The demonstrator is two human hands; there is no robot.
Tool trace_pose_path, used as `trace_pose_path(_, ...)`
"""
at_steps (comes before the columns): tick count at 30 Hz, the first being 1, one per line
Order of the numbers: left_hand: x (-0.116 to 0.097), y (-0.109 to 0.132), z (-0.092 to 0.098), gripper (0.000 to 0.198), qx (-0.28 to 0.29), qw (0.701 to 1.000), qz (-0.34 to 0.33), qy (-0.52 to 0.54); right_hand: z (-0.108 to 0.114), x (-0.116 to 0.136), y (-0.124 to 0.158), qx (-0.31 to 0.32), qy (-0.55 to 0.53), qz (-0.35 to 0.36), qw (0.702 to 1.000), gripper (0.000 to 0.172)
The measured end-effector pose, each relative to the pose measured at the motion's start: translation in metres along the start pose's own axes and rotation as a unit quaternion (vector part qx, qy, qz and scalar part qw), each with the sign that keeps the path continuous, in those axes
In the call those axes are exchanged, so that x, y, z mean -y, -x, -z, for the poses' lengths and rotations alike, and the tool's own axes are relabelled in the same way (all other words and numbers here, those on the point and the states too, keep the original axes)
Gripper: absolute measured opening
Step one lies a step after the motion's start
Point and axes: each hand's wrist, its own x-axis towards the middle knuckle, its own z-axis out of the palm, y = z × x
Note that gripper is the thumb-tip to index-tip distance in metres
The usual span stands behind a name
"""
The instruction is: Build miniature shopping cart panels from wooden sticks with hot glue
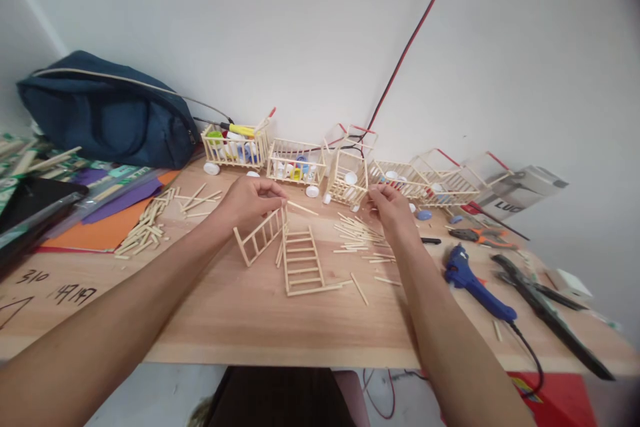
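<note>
My left hand point(253, 201) is closed, its thumb and fingers pinching the top corner of a small ladder-like stick frame point(261, 237), which stands tilted on the table. A loose thin stick point(303, 209) points away from those fingertips. Just right of the held frame, a second ladder-like stick frame point(304, 261) lies flat. My right hand point(390, 208) hovers over a pile of cut sticks point(357, 233), beside a miniature stick shopping cart point(345, 187) with white wheels. Its fingertips are pressed together; whatever they hold is too small to make out.
More miniature carts point(297, 161) line the wall, some filled with bottle caps. On the right lie a blue glue gun point(475, 283), pliers point(483, 237) and a dark long-handled cutter point(550, 313). Leftward are short sticks point(147, 223), coloured paper point(100, 223) and a blue bag point(110, 110).
</note>
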Motion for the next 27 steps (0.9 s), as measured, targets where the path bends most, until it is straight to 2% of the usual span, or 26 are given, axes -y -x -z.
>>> trace_pose_path(5,0.002,0.0,0.0,0.023,0.005,1.0,-0.007,-0.008,0.002,-0.001,0.0,-0.003,0.01,0.012,1.0,0.035)
trace_pose_path(7,0.004,-0.001,0.0,0.024,0.008,1.0,-0.015,-0.01,0.003,0.004,0.003,-0.047,0.038,0.068,0.996,0.035)
trace_pose_path(10,0.005,-0.002,-0.001,0.024,0.011,0.999,-0.026,-0.017,-0.005,0.018,0.017,-0.109,0.09,0.195,0.971,0.031)
trace_pose_path(12,0.005,-0.002,-0.001,0.023,0.012,0.999,-0.036,-0.023,-0.018,0.028,0.032,-0.055,0.124,0.237,0.962,0.03)
trace_pose_path(15,0.005,-0.001,-0.002,0.022,0.017,0.998,-0.052,-0.031,-0.044,0.034,0.055,0.133,0.186,0.225,0.947,0.024)
trace_pose_path(17,0.005,0.0,-0.002,0.021,0.021,0.997,-0.064,-0.033,-0.058,0.031,0.066,0.201,0.205,0.211,0.934,0.019)
trace_pose_path(20,0.007,0.0,-0.003,0.018,0.02,0.996,-0.083,-0.037,-0.068,0.021,0.071,0.218,0.227,0.216,0.924,0.014)
trace_pose_path(25,0.008,0.0,-0.005,0.015,0.013,0.995,-0.093,-0.041,-0.072,0.013,0.066,0.149,0.293,0.303,0.894,0.009)
trace_pose_path(27,0.008,0.0,-0.005,0.013,0.018,0.995,-0.092,-0.038,-0.073,0.013,0.065,0.16,0.3,0.308,0.889,0.006)
